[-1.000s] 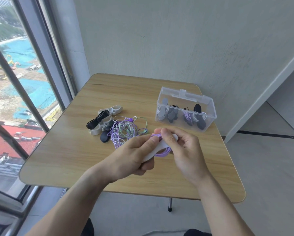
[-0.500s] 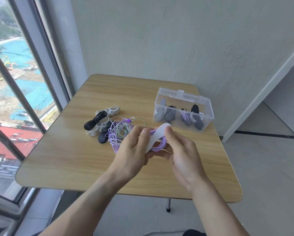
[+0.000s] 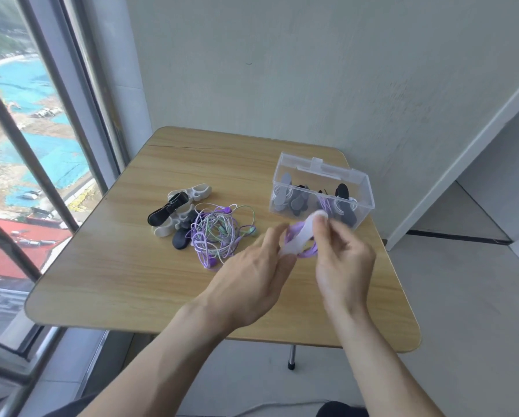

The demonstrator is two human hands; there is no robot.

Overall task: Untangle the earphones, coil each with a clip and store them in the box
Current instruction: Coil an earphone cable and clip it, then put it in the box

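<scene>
Both hands had moved to the right, nearer the box, and the white clip was turned more upright than half a second before. At the left of the tabletop [image 3: 107, 266] lay the spare clips [image 3: 177, 213], black and white, touching the tangled earphones [image 3: 219, 233], which were not yet sorted. The left hand [image 3: 252, 278] pinched the lower end of the white clip [image 3: 300, 236] with curled fingers. The purple coil [image 3: 307, 249] sat in this clip, between the hands. The right hand [image 3: 342, 260] held the upper end with its fingertips. The step seemed to be closing the clip on the coil. Next, the bundle would need placing in the clear box [image 3: 321, 191], just behind, where clipped sets already lay.
</scene>
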